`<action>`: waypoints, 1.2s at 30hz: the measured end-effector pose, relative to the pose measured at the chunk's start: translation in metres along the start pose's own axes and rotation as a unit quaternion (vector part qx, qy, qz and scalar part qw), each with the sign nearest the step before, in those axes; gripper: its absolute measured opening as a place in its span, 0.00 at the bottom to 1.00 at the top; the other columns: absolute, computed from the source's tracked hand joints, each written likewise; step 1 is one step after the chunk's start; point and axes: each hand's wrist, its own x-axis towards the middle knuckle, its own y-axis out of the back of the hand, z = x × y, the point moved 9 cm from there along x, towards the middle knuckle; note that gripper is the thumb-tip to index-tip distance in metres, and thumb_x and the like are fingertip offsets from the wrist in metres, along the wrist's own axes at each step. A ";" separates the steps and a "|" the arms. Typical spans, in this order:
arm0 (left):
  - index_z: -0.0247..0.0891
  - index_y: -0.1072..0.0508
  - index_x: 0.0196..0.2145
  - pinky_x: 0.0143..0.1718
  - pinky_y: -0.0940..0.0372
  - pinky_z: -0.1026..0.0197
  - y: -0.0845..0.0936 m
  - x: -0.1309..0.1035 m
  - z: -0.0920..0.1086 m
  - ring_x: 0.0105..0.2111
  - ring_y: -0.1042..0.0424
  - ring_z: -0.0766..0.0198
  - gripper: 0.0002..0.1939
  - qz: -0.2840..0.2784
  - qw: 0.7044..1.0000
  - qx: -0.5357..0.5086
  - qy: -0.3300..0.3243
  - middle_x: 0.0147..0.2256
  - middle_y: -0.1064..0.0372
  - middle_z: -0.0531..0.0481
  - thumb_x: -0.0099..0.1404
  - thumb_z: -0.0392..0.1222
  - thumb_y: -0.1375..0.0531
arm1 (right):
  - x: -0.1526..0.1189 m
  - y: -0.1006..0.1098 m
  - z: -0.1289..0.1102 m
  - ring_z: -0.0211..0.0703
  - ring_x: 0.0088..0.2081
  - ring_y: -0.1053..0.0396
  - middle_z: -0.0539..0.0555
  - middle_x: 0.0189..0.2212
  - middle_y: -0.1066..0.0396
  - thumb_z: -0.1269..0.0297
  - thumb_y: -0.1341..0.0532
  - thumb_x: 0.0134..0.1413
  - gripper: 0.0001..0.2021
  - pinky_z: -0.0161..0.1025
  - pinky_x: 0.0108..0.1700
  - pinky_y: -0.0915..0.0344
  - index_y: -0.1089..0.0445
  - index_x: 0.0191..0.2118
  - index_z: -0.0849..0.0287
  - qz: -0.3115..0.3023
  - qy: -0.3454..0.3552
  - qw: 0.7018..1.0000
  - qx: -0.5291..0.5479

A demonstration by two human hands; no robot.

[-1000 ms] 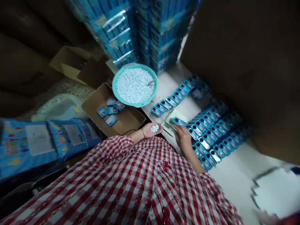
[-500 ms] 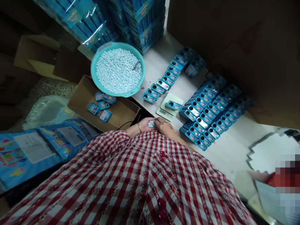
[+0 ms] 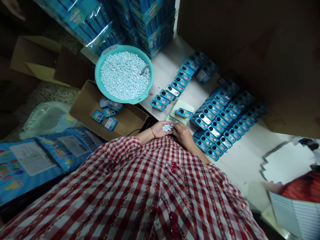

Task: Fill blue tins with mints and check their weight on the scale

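In front of my shirt, my left hand (image 3: 160, 129) is cupped palm up, holding a small heap of pale blue-white candies (image 3: 167, 127). My right hand (image 3: 183, 133) meets it from the right, fingers bent together at the edge of the heap; what they pinch is hidden. Just beyond the hands, a blue candy tin (image 3: 184, 113) with a round dark opening lies on a pale kitchen scale (image 3: 172, 117). A turquoise basin (image 3: 98, 78) full of the same candies, with a scoop handle (image 3: 144, 68) sticking out, stands up and to the left.
A row of blue tins (image 3: 178, 86) runs behind the scale, with several more rows (image 3: 217, 123) at right. An open cardboard box (image 3: 127, 125) holding some tins sits at left. Wrapped tin packs (image 3: 150, 30) are stacked behind. Another person's hand (image 3: 13, 8) shows at top left.
My left palm has opened out and shifted slightly right, showing more of the candies. My right hand has moved a little right. Another person's hand has appeared at the top left.
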 end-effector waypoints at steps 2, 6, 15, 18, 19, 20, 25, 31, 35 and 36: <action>0.26 0.26 0.34 0.38 0.31 0.61 -0.011 0.004 0.009 0.29 0.27 0.65 0.12 -0.008 1.000 -0.011 -0.021 0.27 0.26 0.42 0.64 0.30 0.50 | 0.007 0.015 0.010 0.42 0.35 0.32 0.56 0.32 0.30 0.68 0.46 0.58 0.07 0.39 0.39 0.33 0.31 0.35 0.60 0.040 -0.026 0.999 0.025; 0.25 0.26 0.33 0.41 0.32 0.60 -0.027 0.008 0.026 0.31 0.26 0.64 0.12 -0.018 0.998 -0.022 -0.053 0.28 0.26 0.41 0.63 0.28 0.50 | 0.020 0.040 0.022 0.40 0.34 0.31 0.54 0.32 0.29 0.66 0.44 0.56 0.06 0.37 0.38 0.33 0.31 0.33 0.58 0.095 -0.057 0.992 0.068; 0.25 0.27 0.36 0.41 0.31 0.60 0.000 0.004 0.048 0.36 0.25 0.60 0.12 0.029 0.994 -0.049 -0.089 0.31 0.25 0.38 0.64 0.32 0.50 | 0.045 0.061 0.042 0.42 0.36 0.32 0.55 0.33 0.29 0.68 0.46 0.56 0.08 0.37 0.39 0.35 0.30 0.35 0.59 0.104 -0.084 0.990 -0.052; 0.25 0.27 0.34 0.41 0.31 0.60 0.007 0.000 0.054 0.36 0.25 0.59 0.12 0.034 0.992 -0.061 -0.103 0.32 0.25 0.38 0.64 0.33 0.50 | 0.047 0.056 0.048 0.44 0.39 0.32 0.58 0.37 0.30 0.67 0.46 0.57 0.09 0.38 0.40 0.35 0.29 0.38 0.60 0.075 -0.094 0.989 -0.083; 0.25 0.27 0.34 0.41 0.31 0.60 0.010 -0.001 0.055 0.36 0.25 0.59 0.12 0.037 0.992 -0.063 -0.105 0.32 0.25 0.38 0.64 0.33 0.49 | 0.045 0.057 0.050 0.44 0.39 0.32 0.58 0.37 0.30 0.67 0.46 0.58 0.09 0.39 0.40 0.35 0.29 0.38 0.61 0.082 -0.096 0.989 -0.075; 0.25 0.27 0.34 0.41 0.31 0.60 0.012 -0.003 0.056 0.36 0.25 0.59 0.11 0.041 0.991 -0.065 -0.107 0.32 0.25 0.38 0.64 0.33 0.49 | 0.043 0.059 0.051 0.44 0.39 0.32 0.58 0.37 0.29 0.66 0.46 0.58 0.09 0.39 0.41 0.35 0.29 0.38 0.61 0.094 -0.095 0.989 -0.060; 0.25 0.28 0.39 0.43 0.31 0.60 0.029 -0.010 0.058 0.36 0.25 0.61 0.12 0.063 0.987 -0.081 -0.120 0.31 0.26 0.40 0.63 0.31 0.49 | 0.023 0.076 0.054 0.42 0.37 0.31 0.54 0.33 0.28 0.64 0.46 0.58 0.08 0.40 0.42 0.34 0.30 0.34 0.58 0.176 -0.085 0.980 0.023; 0.25 0.28 0.40 0.41 0.30 0.61 0.045 -0.011 0.054 0.35 0.25 0.61 0.12 0.098 0.985 -0.087 -0.111 0.30 0.26 0.40 0.63 0.31 0.49 | -0.014 0.085 0.051 0.42 0.36 0.30 0.54 0.31 0.28 0.63 0.47 0.59 0.10 0.41 0.41 0.34 0.29 0.35 0.57 0.237 -0.119 0.964 0.005; 0.25 0.28 0.42 0.42 0.31 0.60 0.043 -0.009 0.043 0.36 0.25 0.60 0.14 0.088 0.989 -0.077 -0.089 0.31 0.26 0.39 0.63 0.31 0.49 | -0.022 0.065 0.032 0.42 0.37 0.30 0.55 0.32 0.27 0.64 0.49 0.61 0.12 0.41 0.43 0.34 0.28 0.37 0.57 0.194 -0.103 0.975 0.014; 0.25 0.27 0.41 0.42 0.31 0.59 0.041 -0.008 0.037 0.36 0.25 0.60 0.13 0.080 0.992 -0.068 -0.076 0.31 0.25 0.38 0.63 0.31 0.49 | -0.020 0.055 0.023 0.42 0.38 0.30 0.55 0.33 0.27 0.64 0.49 0.61 0.12 0.41 0.43 0.33 0.28 0.38 0.57 0.162 -0.083 0.983 0.022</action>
